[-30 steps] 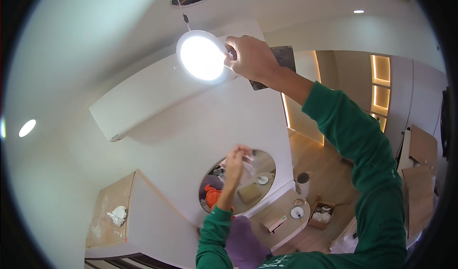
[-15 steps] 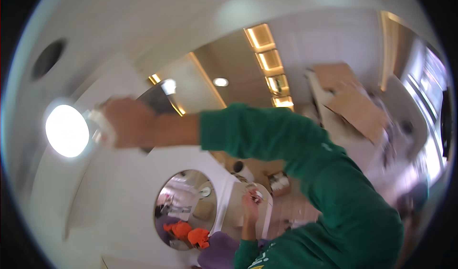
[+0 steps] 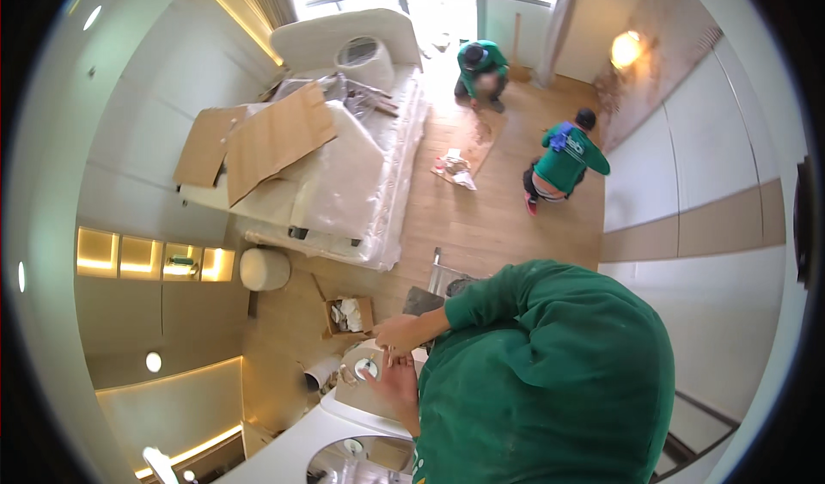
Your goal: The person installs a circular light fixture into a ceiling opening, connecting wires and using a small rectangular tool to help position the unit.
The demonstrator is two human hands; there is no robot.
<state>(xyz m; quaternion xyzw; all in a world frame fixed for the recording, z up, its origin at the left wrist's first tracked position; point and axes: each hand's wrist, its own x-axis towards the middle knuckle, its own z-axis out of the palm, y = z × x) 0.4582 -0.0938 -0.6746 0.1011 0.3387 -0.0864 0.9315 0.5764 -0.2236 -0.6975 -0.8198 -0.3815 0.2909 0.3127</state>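
Currently: my right hand (image 3: 398,333) and left hand (image 3: 399,388), together, fingers seemingly touching; whether I pinch anything, I cannot tell. White dish (image 3: 367,369), table (image 3: 363,399) below: nine o'clock from them. Open box (image 3: 348,316): ten o'clock. Grey board (image 3: 422,302): one o'clock. Good practice: fingertips steady, wrists clear of board.

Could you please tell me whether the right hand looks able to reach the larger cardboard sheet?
Probably not from here: the right hand is close to the left hand, while the larger cardboard sheet lies well away on the bed, across a stretch of floor.
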